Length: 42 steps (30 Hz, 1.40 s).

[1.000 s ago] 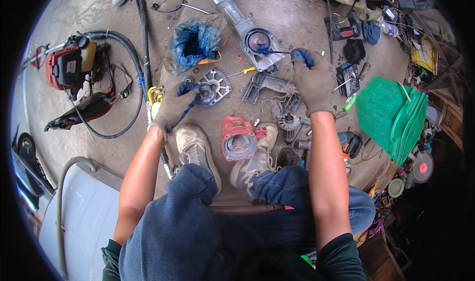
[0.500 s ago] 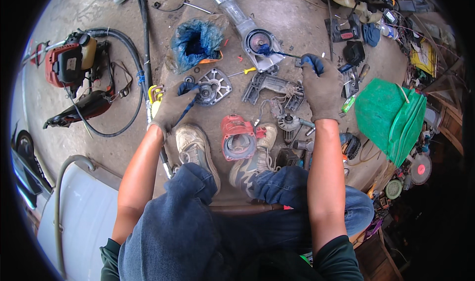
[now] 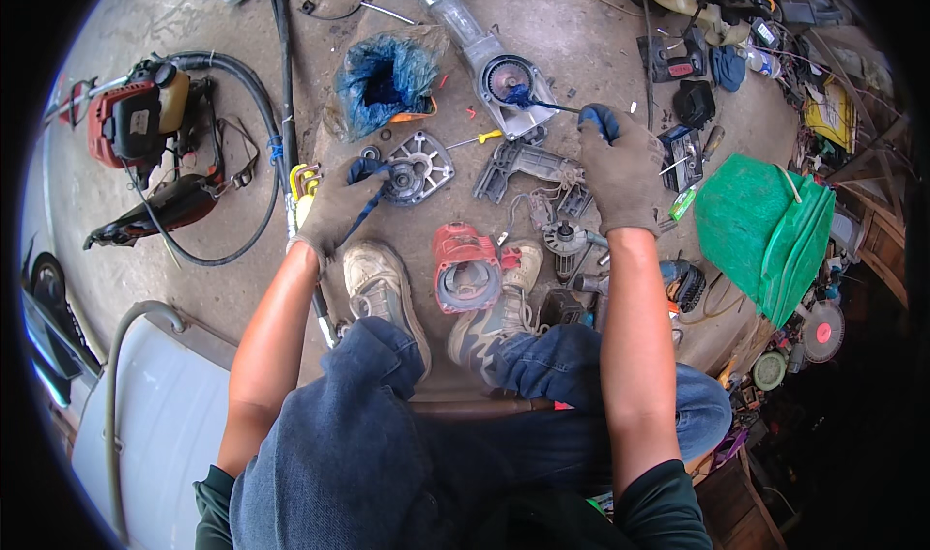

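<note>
My gloved right hand (image 3: pixel 616 168) grips a thin dark rod (image 3: pixel 557 106), its tip in blue grease on the round gear (image 3: pixel 505 82) inside a grey metal housing (image 3: pixel 523 119). My gloved left hand (image 3: pixel 334 201), fingertips blue, is curled beside a round metal cover (image 3: pixel 418 168); what it holds, if anything, is unclear. A crumpled blue plastic bag (image 3: pixel 363 80) with a dark blue inside stands above it. Grey castings (image 3: pixel 528 172), a red housing (image 3: pixel 465 264) and a metal rotor (image 3: pixel 567 250) lie between my hands, near my shoes. A yellow-handled screwdriver (image 3: pixel 486 137) lies beside the cover.
A red engine (image 3: pixel 126 124) with black hoses (image 3: pixel 283 66) lies at left. Green sheets (image 3: pixel 765 230) and piled tools and parts (image 3: pixel 756 46) crowd the right. A grey panel (image 3: pixel 155 424) with a pipe is at lower left; my legs fill the lower middle.
My right hand moved slightly right with the rod, then a little back leftward. The rod's tip stays at the gear. My left hand has barely shifted.
</note>
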{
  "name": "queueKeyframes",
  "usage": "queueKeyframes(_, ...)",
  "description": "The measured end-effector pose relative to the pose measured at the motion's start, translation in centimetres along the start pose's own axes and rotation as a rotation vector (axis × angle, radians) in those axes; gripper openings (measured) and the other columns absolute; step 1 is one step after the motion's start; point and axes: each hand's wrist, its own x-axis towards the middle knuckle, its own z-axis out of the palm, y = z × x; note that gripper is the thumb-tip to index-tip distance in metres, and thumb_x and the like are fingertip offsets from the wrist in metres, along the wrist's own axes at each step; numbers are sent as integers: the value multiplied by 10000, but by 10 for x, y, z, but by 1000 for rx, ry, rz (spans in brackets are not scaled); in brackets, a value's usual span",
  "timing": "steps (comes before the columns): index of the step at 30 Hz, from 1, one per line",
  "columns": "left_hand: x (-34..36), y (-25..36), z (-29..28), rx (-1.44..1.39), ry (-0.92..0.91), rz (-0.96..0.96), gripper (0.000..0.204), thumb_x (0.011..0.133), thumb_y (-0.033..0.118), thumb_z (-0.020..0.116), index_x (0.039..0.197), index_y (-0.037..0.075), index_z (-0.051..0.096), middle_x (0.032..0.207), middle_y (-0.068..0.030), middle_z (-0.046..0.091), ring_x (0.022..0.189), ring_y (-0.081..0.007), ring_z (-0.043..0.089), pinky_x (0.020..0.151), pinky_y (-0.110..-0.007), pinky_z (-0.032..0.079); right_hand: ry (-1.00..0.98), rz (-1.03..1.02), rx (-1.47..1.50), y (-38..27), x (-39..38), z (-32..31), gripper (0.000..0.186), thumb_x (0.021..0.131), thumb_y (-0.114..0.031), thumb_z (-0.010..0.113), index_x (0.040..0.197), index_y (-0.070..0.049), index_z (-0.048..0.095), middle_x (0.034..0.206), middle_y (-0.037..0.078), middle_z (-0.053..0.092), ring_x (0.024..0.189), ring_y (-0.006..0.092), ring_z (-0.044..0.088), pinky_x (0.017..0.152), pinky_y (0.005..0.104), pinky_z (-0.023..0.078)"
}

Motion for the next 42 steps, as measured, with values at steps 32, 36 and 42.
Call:
queueKeyframes(32,-4,4,1,-67,-4,-6,300,966,222,678,1139,-22,690,946,-36,694,853,-101,581,786,-278,497,9,350,333,-19,13,-10,238,843,-204,709,803,29,734,679,141,707,605,229,691,606,370,527)
queueKeyframes(36,-1,-1,-2,5,-21,-21,304,986,232,681,1191,8,676,948,-13,667,803,-84,595,704,-245,515,13,151,156,-23,5,-17,229,851,-232,707,937,-22,741,832,182,739,787,339,731,732,428,550)
queueKeyframes(42,-1,-3,-1,-7,7,23,297,984,225,681,1187,9,678,935,-7,664,794,-80,591,699,-244,511,-55,-298,-45,-9,4,-22,250,817,-157,700,1047,-63,730,958,171,707,912,388,683,812,460,539)
